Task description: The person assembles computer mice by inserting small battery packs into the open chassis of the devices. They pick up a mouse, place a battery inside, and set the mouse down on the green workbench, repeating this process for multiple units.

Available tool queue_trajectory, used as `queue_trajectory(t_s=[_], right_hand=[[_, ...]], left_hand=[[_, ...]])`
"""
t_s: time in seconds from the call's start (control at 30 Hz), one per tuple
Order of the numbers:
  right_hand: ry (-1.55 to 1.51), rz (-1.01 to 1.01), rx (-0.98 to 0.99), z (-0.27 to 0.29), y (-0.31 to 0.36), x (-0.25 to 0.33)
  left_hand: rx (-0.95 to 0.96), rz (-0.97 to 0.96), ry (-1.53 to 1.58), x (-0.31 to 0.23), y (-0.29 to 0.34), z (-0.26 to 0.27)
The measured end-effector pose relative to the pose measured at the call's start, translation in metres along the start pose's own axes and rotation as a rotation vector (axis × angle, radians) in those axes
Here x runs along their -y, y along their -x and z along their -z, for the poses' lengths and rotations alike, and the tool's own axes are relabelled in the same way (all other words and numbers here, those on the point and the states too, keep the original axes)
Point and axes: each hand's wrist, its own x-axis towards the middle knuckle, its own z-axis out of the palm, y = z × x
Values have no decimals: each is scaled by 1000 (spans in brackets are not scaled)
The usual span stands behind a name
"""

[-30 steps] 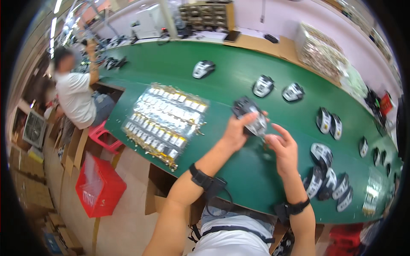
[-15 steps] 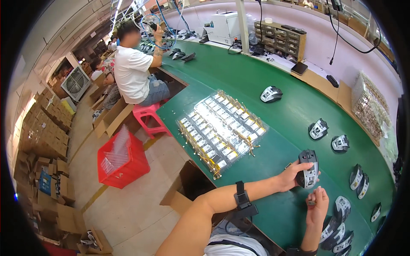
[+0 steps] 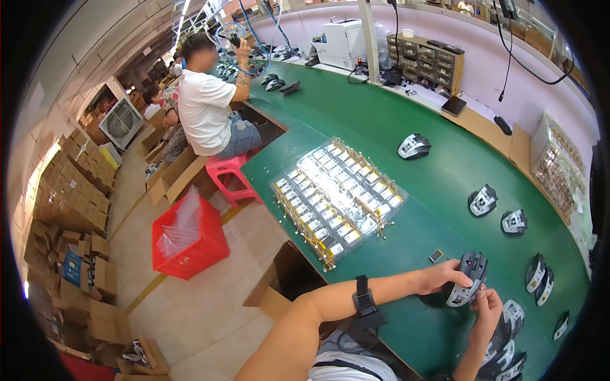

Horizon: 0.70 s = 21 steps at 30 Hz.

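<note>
My left hand (image 3: 448,277) is closed around a black and grey computer mouse shell (image 3: 468,274), its thumb lying across the pale patterned face. At the shell's lower right side, my right hand (image 3: 487,306) has its fingertips pinched together, touching the edge. Whatever that pinch holds is too small or hidden to name. A small flat yellow-edged piece (image 3: 436,256) rests on the green bench just beyond my left fingers. Close to my right wrist lies a group of similar mouse shells (image 3: 512,315), partly covered by my hand and forearm.
A clear plastic sheet of several white battery-like packs with yellow wires (image 3: 340,193) lies on the green bench (image 3: 356,117). Several more mouse shells (image 3: 413,147) are spread along the right. A co-worker (image 3: 204,105) sits at the far left, near a red crate (image 3: 190,238).
My right hand has come up against the mouse shell, which is now tilted more to the right. The small yellow-edged piece shows more fully beyond my left hand. The whole view has shifted slightly.
</note>
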Motion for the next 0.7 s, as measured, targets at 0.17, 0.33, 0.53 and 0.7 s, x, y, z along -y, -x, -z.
queue_trajectory(t_s=[0.17, 0.33, 0.53, 0.7], right_hand=[[-2, 13, -32, 2, -2, 0], [-162, -56, 58, -7, 2, 3], [-29, 22, -26, 0, -1, -1], [149, 95, -70, -1, 0, 1]], left_hand=[[33, -20, 7, -2, 0, -6], [4, 21, 16, 3, 6, -2], [67, 2, 20, 4, 2, -2], [-75, 30, -71, 9, 2, -2]])
